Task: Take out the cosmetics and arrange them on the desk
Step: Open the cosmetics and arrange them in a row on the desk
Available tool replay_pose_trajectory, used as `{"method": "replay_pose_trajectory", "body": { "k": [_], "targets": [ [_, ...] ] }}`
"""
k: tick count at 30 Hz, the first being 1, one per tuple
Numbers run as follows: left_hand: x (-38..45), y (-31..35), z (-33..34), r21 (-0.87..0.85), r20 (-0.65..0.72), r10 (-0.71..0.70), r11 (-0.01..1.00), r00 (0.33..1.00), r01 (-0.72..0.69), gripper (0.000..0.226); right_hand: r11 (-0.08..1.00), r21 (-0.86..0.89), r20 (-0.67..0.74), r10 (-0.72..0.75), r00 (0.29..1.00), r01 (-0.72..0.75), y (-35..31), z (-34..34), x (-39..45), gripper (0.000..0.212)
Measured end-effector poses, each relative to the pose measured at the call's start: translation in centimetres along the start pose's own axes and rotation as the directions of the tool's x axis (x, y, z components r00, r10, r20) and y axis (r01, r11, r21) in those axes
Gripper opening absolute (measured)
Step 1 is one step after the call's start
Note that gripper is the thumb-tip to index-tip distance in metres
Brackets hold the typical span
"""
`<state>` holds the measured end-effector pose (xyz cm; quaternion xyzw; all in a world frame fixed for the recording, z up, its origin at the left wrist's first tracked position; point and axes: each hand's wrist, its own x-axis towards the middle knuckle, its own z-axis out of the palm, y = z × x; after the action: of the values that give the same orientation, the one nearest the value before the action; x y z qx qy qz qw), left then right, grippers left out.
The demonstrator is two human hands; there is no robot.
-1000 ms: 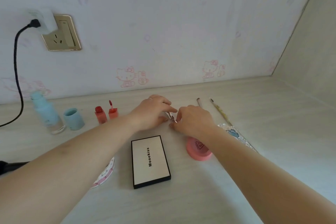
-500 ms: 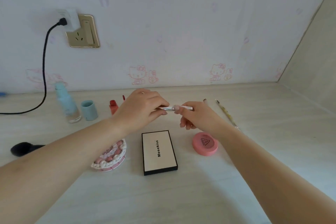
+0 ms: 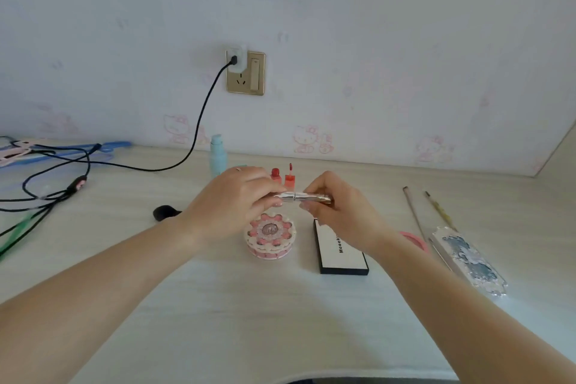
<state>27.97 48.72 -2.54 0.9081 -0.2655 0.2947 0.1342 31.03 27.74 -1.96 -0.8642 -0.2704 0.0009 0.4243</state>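
A silver tube (image 3: 304, 196), a lipstick by its look, is held level above the desk (image 3: 280, 321). My left hand (image 3: 232, 201) grips its left end and my right hand (image 3: 338, 210) grips its right end. Below them lie a round pink cake-shaped compact (image 3: 270, 236) and a white black-edged palette (image 3: 341, 254). A pink round compact (image 3: 413, 240) is mostly hidden by my right wrist. Two red lip glosses (image 3: 282, 178) and a pale blue bottle (image 3: 217, 155) stand behind my hands. A silver-blue flat case (image 3: 467, 260) and two thin pencils (image 3: 427, 212) lie at the right.
A black cable (image 3: 199, 121) runs from the wall socket (image 3: 246, 73) to a tangle of cords (image 3: 46, 190) and hangers at the left. A black brush head (image 3: 163, 212) lies left of my left wrist. The side wall closes the desk at the far right.
The view has swung left and up. Both hands have lifted the silver tube higher off the desk and hold it level between them.
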Motion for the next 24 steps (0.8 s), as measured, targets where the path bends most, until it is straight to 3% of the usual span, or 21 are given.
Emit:
{"method": "replay_pose_trajectory", "body": {
  "k": [3, 6, 8, 9, 14, 17, 21, 24],
  "targets": [
    [-1.1, -0.2, -1.1, 0.000, -0.019, -0.037, 0.999, 0.999, 0.037, 0.034, 0.998, 0.025, 0.020, -0.059, 0.998, 0.058, -0.9, 1.2, 0.1, 0.029],
    [-2.2, -0.4, -2.0, 0.039, -0.023, -0.035, 0.999, 0.999, 0.035, 0.033, 0.998, 0.054, 0.081, 0.034, 0.996, -0.038, -2.9, 1.9, 0.0, 0.017],
    [-2.9, -0.6, -2.5, 0.061, -0.035, -0.024, 0.998, 0.999, 0.026, 0.032, 0.996, -0.006, 0.116, 0.086, 0.989, -0.086, -3.7, 2.2, 0.1, 0.054],
    [-3.2, -0.6, -2.8, 0.069, -0.046, -0.020, 0.997, 0.999, 0.024, 0.032, 0.996, -0.030, 0.121, 0.088, 0.989, -0.085, -3.9, 2.4, 0.2, 0.059],
    [-4.6, -1.2, -3.7, 0.055, -0.063, -0.058, 0.997, 0.996, 0.061, 0.034, 0.998, 0.038, 0.064, -0.054, 0.996, 0.052, -4.4, 3.8, 0.3, 0.010],
    [-5.3, -1.7, -4.0, 0.051, -0.057, -0.086, 0.995, 0.995, 0.089, 0.035, 0.999, 0.037, 0.068, -0.041, 0.997, 0.039, -4.3, 4.6, 0.4, 0.029],
    [-6.1, -2.3, -4.4, 0.060, -0.062, -0.077, 0.995, 0.995, 0.080, 0.033, 0.993, 0.051, 0.187, 0.098, 0.977, -0.110, -5.0, 5.4, 0.5, 0.034],
    [-7.2, -3.1, -4.5, 0.074, -0.048, -0.081, 0.994, 0.996, 0.084, 0.031, 0.993, 0.033, 0.189, 0.101, 0.977, -0.110, -5.5, 6.0, 0.8, 0.038]
  ]
}}
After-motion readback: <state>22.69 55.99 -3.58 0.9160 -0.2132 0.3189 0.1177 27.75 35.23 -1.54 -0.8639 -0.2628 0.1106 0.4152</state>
